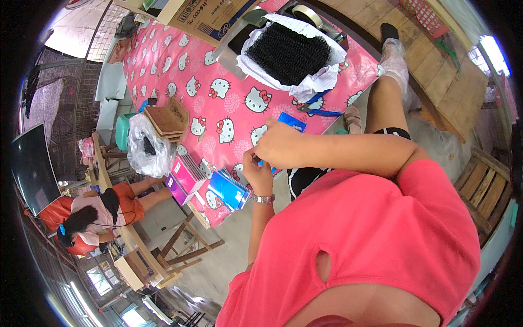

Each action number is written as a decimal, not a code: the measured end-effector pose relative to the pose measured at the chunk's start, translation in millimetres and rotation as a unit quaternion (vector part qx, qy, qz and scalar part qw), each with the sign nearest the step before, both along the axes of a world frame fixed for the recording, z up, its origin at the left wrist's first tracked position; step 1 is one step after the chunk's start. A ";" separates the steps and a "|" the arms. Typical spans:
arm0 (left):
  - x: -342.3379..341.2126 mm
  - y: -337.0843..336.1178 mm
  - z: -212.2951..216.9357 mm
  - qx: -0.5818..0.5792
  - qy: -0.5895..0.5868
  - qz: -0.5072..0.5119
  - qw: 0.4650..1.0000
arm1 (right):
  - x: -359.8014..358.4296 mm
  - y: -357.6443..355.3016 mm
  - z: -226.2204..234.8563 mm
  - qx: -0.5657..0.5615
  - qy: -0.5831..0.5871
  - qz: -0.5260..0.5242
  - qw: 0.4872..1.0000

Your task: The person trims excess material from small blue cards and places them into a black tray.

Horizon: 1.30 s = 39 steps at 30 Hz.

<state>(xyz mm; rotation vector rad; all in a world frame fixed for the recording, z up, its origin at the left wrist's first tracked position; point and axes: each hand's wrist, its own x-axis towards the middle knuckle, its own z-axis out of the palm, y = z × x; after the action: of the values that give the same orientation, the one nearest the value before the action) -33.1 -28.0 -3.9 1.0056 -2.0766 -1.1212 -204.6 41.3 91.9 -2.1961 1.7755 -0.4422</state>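
Note:
Both my hands meet over the edge of a table covered in a pink cartoon-cat cloth [218, 65]. My right hand [279, 144] grips a small blue notebook [292, 121], most of it hidden behind the fingers. My left hand [257, 173], with a bracelet at the wrist, pinches the same notebook's lower edge. Just left of my left hand lies a stack of blue spiral notebooks [229, 189], with pink and purple notebooks [185, 175] beside it.
A plastic-lined box of black spiral coils [289, 52] sits on the table, with blue scissors [316, 109] near it. A clear bag [146, 150], brown card covers [166, 120] and a cardboard box [201, 19] stand further along. A seated person [103, 212] is at the left.

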 end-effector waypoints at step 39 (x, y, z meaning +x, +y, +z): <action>-3.5 17.5 5.7 0.031 0.094 0.065 0.993 | 14.4 56.0 -48.9 -0.165 -0.099 -0.169 0.967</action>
<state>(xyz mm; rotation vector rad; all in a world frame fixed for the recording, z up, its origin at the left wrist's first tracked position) -36.6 -10.6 1.7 1.0077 -1.8124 -1.1721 -190.2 97.2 43.0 -1.9522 2.0861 -1.0647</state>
